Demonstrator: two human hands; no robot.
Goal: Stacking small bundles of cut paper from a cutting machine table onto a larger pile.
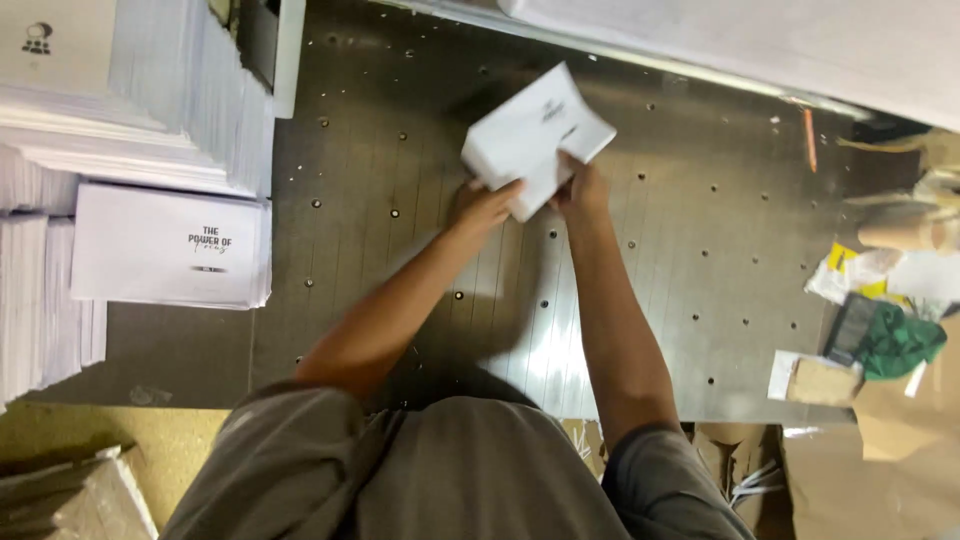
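gripping a small white booklet stack (pixel 535 135) at its near edge, left hand (pixel 483 205) and right hand (pixel 582 190) clamp it; it looks light, bendable, apt to fan.

perforated grey metal worktable (pixel 700 250), yellowish floor (pixel 150 430)

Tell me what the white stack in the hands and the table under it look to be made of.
White stack: paper booklets, matte, seemingly; layered sheet edges show along its side. It is held by the left hand and right hand.
Table: likely metal, dull grey brushed finish, with a soft sheen, fine parallel lines and rows of small round holes.
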